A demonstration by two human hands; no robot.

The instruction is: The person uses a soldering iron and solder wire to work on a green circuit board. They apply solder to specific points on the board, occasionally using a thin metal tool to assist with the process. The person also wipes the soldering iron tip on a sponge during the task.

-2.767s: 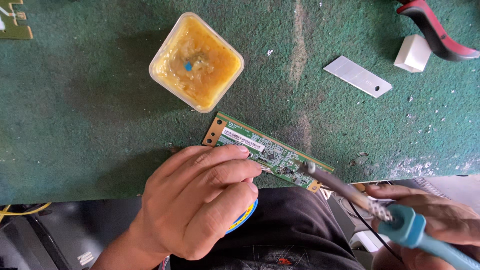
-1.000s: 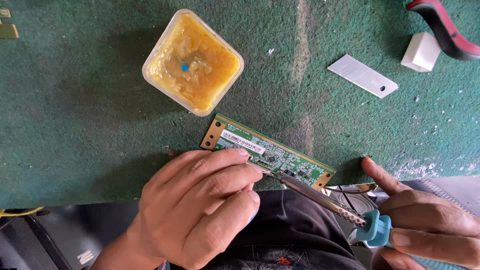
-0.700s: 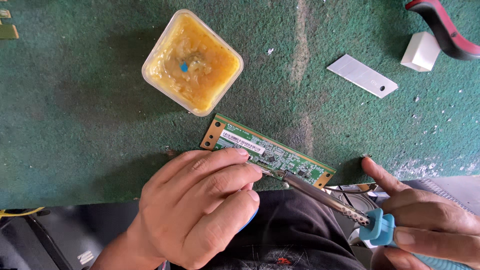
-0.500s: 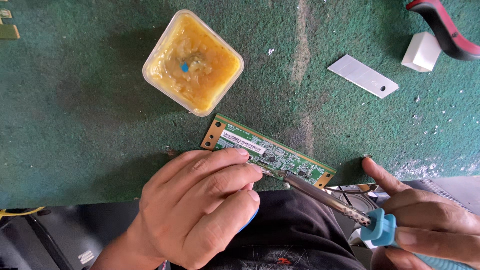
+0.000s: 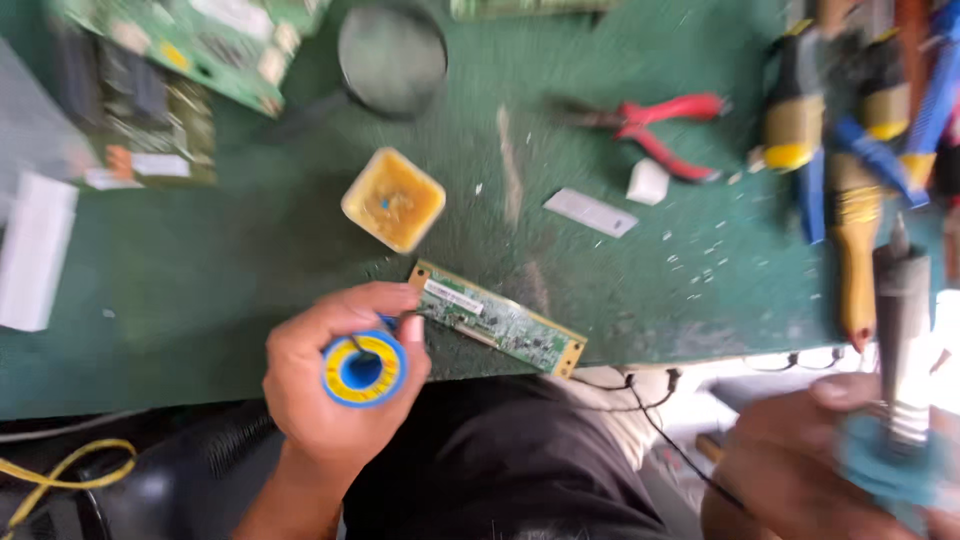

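Lifted off the circuit board (image 5: 497, 323), the soldering iron (image 5: 903, 330) stands upright, right-hand fingers (image 5: 800, 450) clamped round it above the green bench (image 5: 200, 270).

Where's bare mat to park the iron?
Free: left mat between white block, flux tub and left hand; also centre, between magnifier and pliers. Crowded: tool pile at right, boards top left, board at the edge.
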